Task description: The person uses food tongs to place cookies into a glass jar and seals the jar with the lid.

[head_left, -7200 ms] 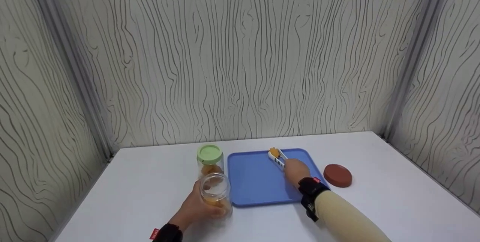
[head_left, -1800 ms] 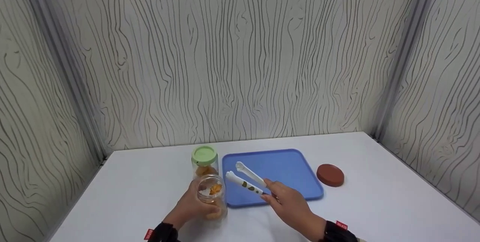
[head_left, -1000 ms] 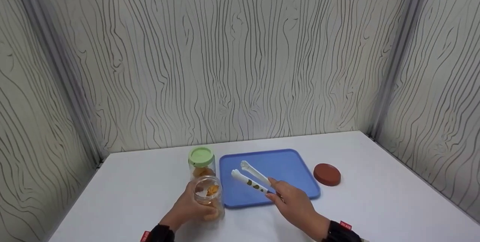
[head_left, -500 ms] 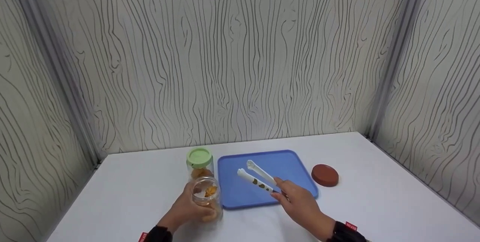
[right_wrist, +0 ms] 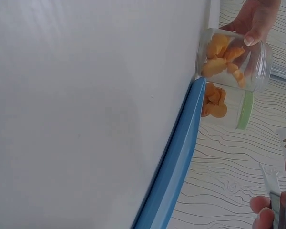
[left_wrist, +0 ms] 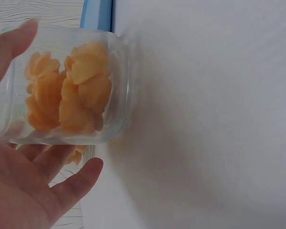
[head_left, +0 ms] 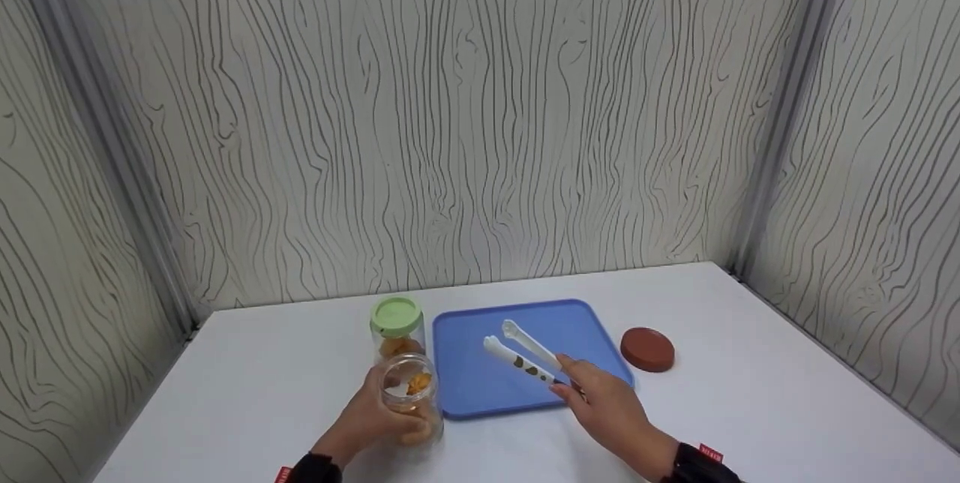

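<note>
My left hand (head_left: 365, 417) grips a clear, lidless jar (head_left: 433, 409), thumb on the near side. Several orange, flower-shaped pieces (left_wrist: 86, 90) lie in it, and one orange piece (head_left: 418, 383) shows through its mouth. With fingers and thumb, my right hand (head_left: 613, 409) holds white tongs (head_left: 521, 363) with brownish spots and paw-shaped tips. Their arms are spread, with nothing between the tips. They hang over the blue tray (head_left: 480, 387), right of the jar. In the right wrist view, fingertips (right_wrist: 263, 218) show at the tongs, which are partly cut off by the frame edge.
Behind the held jar stands a second jar with a green lid (head_left: 397, 315), also holding orange pieces. A reddish-brown round lid (head_left: 647, 350) lies right of the tray on the white table (head_left: 262, 370). Wood-patterned panels (head_left: 465, 130) enclose the back and sides.
Earlier the tongs pinched an orange piece over the tray's far side; now they are spread and bare, and a piece shows higher in the jar. Lately the tongs have drifted right, away from the jar.
</note>
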{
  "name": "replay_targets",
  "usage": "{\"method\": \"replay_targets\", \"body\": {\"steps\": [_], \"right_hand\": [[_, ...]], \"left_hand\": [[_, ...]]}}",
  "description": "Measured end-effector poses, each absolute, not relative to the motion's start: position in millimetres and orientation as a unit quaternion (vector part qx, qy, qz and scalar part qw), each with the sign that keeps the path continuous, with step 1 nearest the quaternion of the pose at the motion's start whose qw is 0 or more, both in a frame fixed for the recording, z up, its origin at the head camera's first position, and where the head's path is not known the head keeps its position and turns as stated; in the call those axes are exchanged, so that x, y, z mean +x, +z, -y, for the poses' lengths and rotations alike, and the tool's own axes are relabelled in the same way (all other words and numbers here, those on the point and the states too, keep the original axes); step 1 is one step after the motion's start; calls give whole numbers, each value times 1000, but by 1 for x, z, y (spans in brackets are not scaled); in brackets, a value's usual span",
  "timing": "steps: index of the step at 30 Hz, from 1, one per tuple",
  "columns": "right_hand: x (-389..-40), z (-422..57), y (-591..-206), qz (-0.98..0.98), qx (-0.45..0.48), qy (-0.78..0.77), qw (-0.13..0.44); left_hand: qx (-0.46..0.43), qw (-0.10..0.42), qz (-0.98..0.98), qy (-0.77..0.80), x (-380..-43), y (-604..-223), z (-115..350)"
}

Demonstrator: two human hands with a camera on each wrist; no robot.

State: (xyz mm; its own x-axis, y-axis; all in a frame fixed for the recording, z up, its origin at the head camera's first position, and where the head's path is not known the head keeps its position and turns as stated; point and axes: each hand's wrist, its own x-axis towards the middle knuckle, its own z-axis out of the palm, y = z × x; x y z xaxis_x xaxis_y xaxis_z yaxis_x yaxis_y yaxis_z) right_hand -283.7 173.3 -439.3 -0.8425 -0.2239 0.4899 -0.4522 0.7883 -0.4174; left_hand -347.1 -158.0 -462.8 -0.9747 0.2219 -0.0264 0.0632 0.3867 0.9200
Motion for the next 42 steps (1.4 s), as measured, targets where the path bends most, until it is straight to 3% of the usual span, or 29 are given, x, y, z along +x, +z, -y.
{"method": "replay_targets", "body": {"steps": [42], "right_hand": [[-285,-208,-445,943,99,257,190]], "left_hand": [[92,70,-842,527,-347,-462,159]]}}
